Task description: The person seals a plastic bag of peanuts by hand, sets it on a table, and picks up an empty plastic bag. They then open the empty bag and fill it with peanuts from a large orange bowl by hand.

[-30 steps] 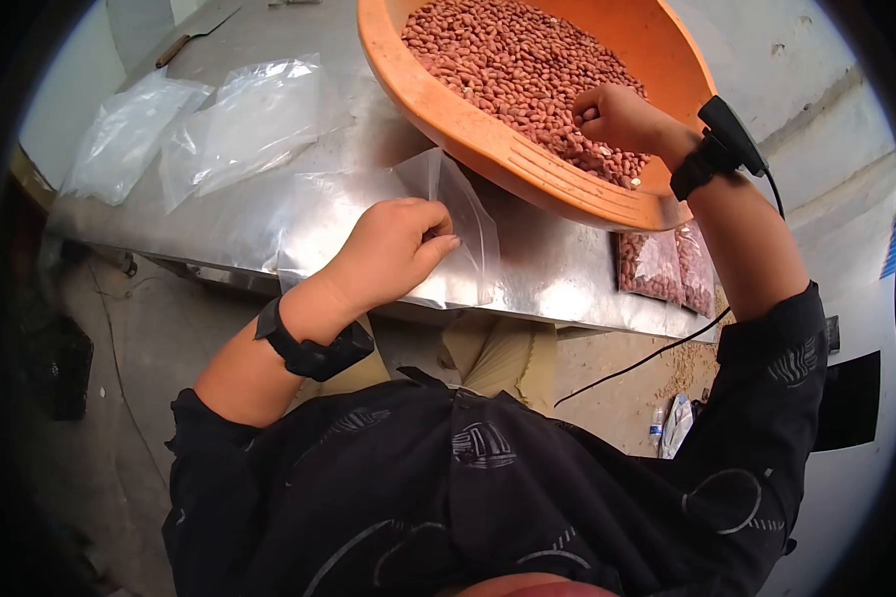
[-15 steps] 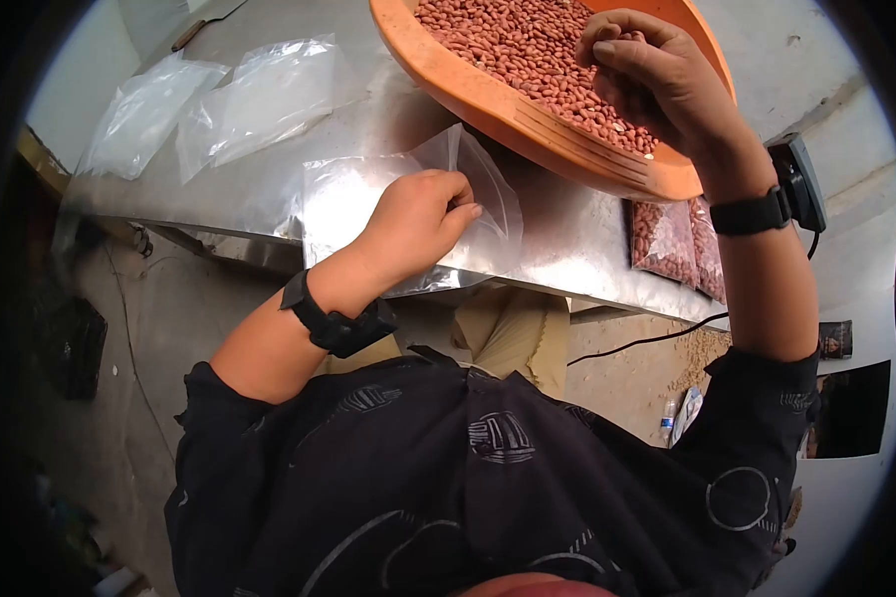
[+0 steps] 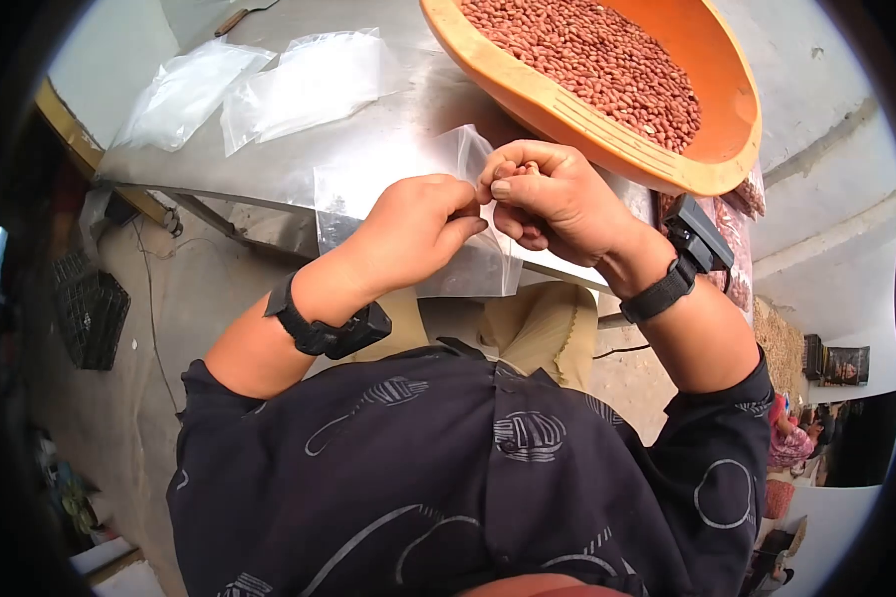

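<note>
My left hand (image 3: 426, 227) is closed in a pinch on a clear plastic bag (image 3: 473, 269), which lies over the front edge of the metal table. Right beside it, my right hand (image 3: 558, 199) is curled above the bag's right side, its fingertips close to the left fingers. Small reddish bits that look like peanuts show between its fingers; the rest of its grip is hidden. Behind the hands, an orange basin (image 3: 607, 124) stands tilted with a heap of red-skinned peanuts (image 3: 597, 70) inside.
Two piles of flat clear bags (image 3: 314, 85) lie on the metal table (image 3: 259, 184) to the left. A wooden-handled tool (image 3: 232, 22) rests at the back. Bags filled with peanuts (image 3: 737, 254) lie at the right, partly behind my wrist. A black crate (image 3: 90, 308) is on the floor.
My right hand has come from above the basin, down and left, to the plastic bag beside my left hand. The left hand keeps its pinch. The view has shifted slightly.
</note>
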The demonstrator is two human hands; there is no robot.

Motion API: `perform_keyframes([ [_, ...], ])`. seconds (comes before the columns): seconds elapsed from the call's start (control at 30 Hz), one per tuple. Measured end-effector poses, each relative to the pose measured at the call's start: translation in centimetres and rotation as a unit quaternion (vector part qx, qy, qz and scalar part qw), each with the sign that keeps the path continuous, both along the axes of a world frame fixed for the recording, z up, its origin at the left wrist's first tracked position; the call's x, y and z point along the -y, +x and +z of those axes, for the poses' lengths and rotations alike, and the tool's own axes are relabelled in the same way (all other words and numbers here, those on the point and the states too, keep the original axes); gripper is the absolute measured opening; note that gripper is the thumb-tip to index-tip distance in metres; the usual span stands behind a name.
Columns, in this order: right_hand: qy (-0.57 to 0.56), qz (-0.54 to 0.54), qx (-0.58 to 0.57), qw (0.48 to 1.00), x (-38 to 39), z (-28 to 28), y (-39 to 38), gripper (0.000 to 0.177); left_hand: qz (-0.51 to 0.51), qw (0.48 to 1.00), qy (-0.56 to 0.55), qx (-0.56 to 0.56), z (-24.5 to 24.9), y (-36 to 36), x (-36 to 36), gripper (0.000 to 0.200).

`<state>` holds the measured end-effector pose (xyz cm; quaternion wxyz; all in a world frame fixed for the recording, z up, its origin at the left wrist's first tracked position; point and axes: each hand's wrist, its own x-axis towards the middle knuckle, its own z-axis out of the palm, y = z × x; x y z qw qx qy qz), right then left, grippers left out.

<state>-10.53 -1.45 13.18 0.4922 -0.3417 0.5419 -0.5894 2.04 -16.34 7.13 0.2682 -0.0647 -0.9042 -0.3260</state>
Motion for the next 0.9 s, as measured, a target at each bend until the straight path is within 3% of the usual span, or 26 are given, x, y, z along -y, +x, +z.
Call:
perform_keyframes([
  [0.1,0.019,-0.013,0.023,0.999,0.5,-1.3,-0.1,0.01,-0.03,0.999,0.005,0.016,1.3,1.4,0.4,0.007],
  [0.2,0.036,-0.022,0.005,0.999,1.2,-1.5,0.2,0.009,-0.068,0.996,-0.037,-0.05,2.2,2.0,0.7,0.011],
  [0.3,0.07,-0.003,-0.096,0.993,1.9,-1.6,-0.1,0.008,-0.098,0.99,-0.041,-0.091,2.8,1.7,0.5,0.014],
  [0.4,0.09,-0.019,-0.094,0.991,2.4,-1.1,-0.1,0.009,-0.08,0.99,-0.05,-0.103,3.0,1.3,0.5,0.013],
  [0.57,-0.029,-0.024,0.06,0.997,2.8,0.8,0.6,0.008,-0.081,0.976,-0.065,-0.192,4.9,1.1,0.8,0.012],
  [0.7,-0.067,-0.076,-0.035,0.994,4.9,1.9,1.7,0.007,-0.09,0.969,-0.096,-0.208,7.6,1.4,1.7,0.012],
  [0.8,-0.041,-0.099,-0.226,0.968,7.1,2.5,0.0,0.011,-0.078,0.959,-0.132,-0.236,9.1,0.8,3.0,0.012],
  [0.9,-0.035,-0.062,-0.325,0.943,8.4,5.2,-1.0,0.025,-0.056,0.954,-0.164,-0.243,10.8,0.7,4.7,0.012],
])
